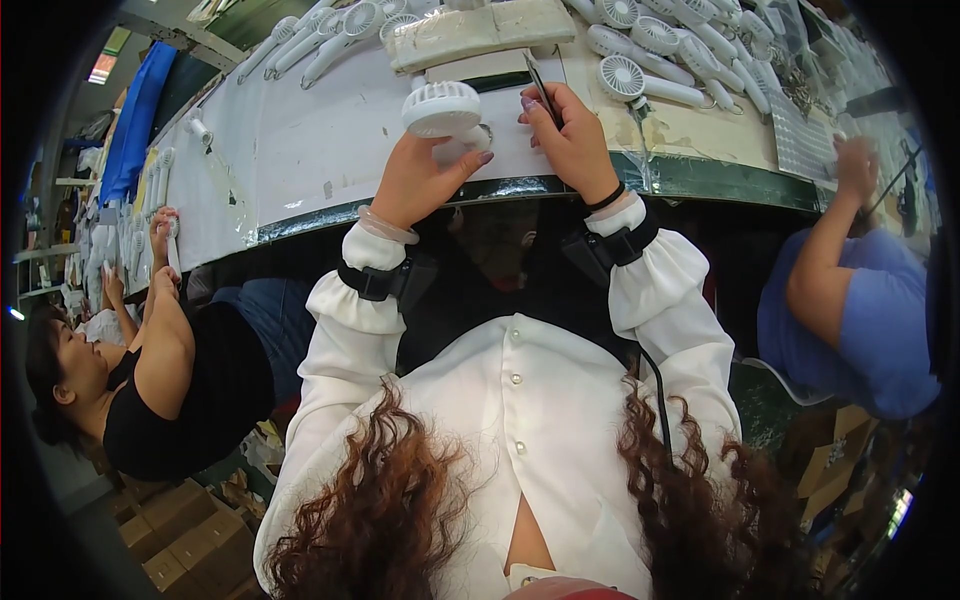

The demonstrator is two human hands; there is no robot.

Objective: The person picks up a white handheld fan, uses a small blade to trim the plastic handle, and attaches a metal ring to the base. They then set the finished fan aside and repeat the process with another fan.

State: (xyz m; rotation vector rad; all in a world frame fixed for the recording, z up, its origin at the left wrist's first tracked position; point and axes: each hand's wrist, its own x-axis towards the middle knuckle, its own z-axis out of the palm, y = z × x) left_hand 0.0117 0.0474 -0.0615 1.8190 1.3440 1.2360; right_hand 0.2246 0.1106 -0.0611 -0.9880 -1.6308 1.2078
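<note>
My left hand (428, 180) is closed around a white handheld fan (441, 108), its round slatted head tilted up above the fingers. Most of the fan's handle is hidden by the hand. In my right hand (575, 145) is a slim dark tool with a pointed tip, which looks like tweezers (541, 85); it points away from me, to the right of the fan. Both hands are over the near edge of the white-covered worktable (310, 140). A padded off-white block (480, 38) lies just beyond them.
Several white handheld fans (650, 75) are piled at the back right, and more fans (345, 35) lie at the back left. A person in black (200, 370) works on the left with a fan in hand; another person in blue (850, 300) is at the right. Cardboard boxes (190, 540) stand lower left.
</note>
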